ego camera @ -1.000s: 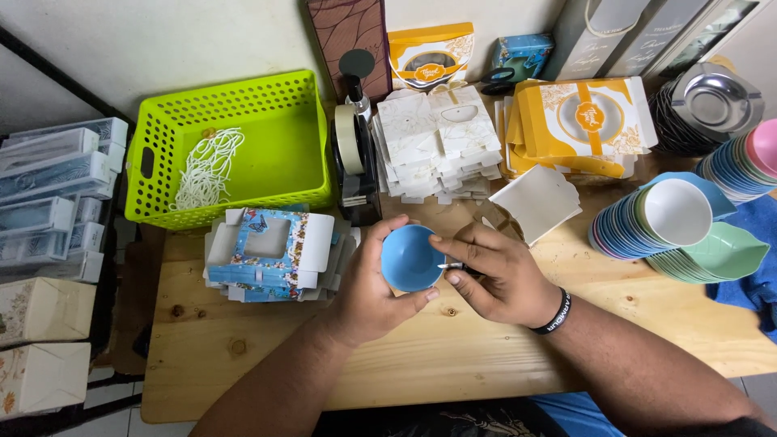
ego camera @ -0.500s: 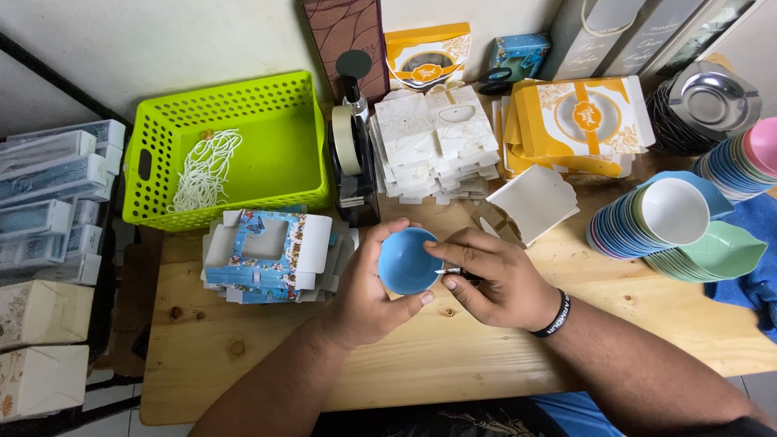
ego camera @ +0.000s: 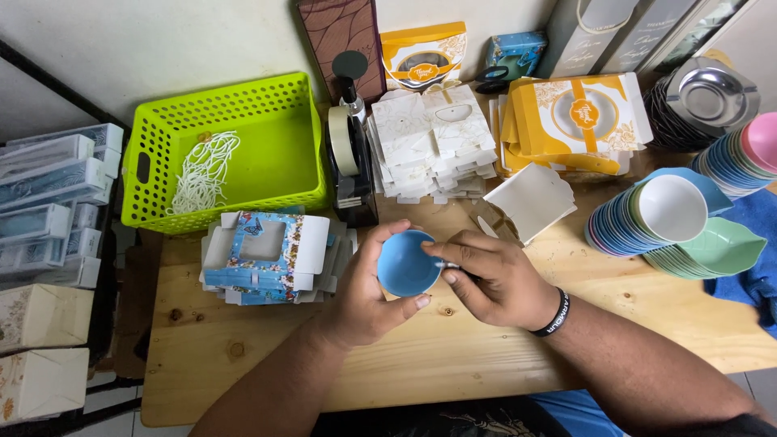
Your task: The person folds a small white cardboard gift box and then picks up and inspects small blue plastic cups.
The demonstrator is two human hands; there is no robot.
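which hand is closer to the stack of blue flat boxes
Left. The left hand, holding the small blue bowl, sits just right of the stack of blue flat boxes. The right hand is farther right, beyond the bowl.

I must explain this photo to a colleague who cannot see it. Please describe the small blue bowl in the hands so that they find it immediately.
Start at the wooden table and look just right of the flat blue patterned boxes. There the left hand cups a small blue bowl, with the right hand touching its rim. Unlike the stacked bowls at the right, it is single and held above the table.
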